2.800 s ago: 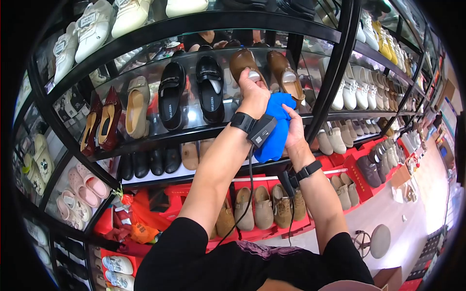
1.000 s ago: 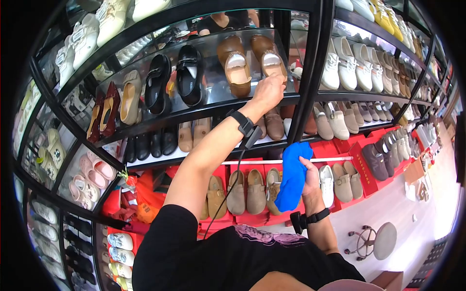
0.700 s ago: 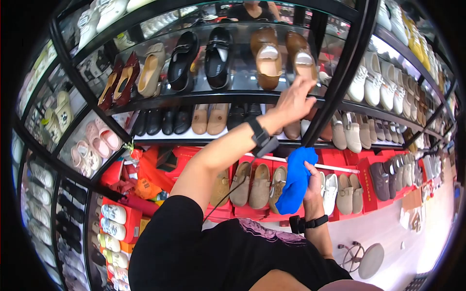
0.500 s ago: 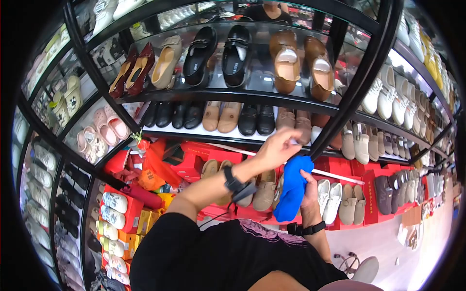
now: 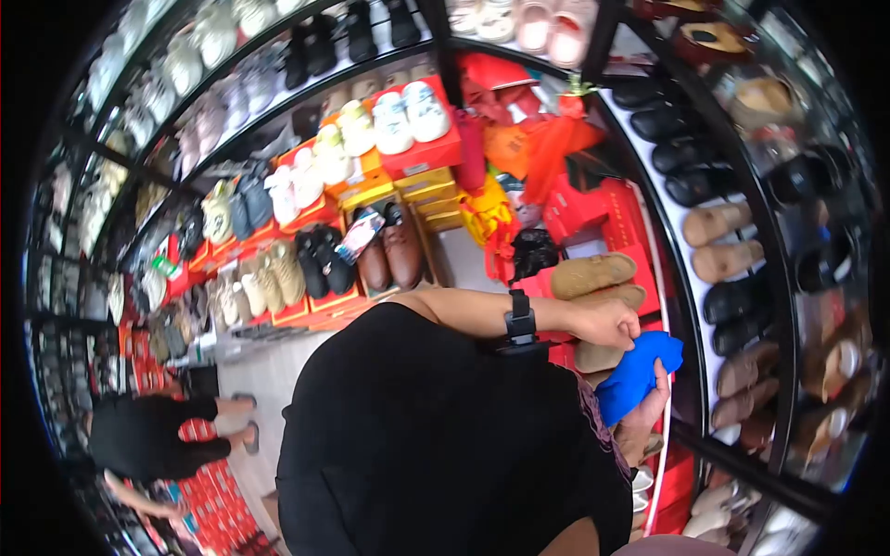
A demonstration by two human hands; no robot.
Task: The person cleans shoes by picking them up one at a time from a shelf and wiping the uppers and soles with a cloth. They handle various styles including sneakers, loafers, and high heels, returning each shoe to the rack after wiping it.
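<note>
A bunched blue cloth (image 5: 640,375) is gripped in my right hand (image 5: 649,398), with the thumb laid over its front. My left hand (image 5: 607,322) is closed, its curled fingertips right at the upper edge of the cloth; what they pinch, if anything, I cannot tell. Just behind both hands, tan clog-style shoes (image 5: 593,275) rest on red shoe boxes (image 5: 644,273). A black strapped device (image 5: 520,320) sits around my left wrist.
Black and tan shoes (image 5: 723,236) line the shelf on the right, behind a dark frame post. Brown leather shoes (image 5: 403,246) and white shoes (image 5: 408,116) stand on boxes ahead. An orange bag (image 5: 556,153) lies between. Another person (image 5: 158,435) in black bends at lower left.
My view has swung left, bringing the left-hand shelves, the floor and another person into sight. My left hand has come down to the cloth's edge; the right hand still holds the cloth.
</note>
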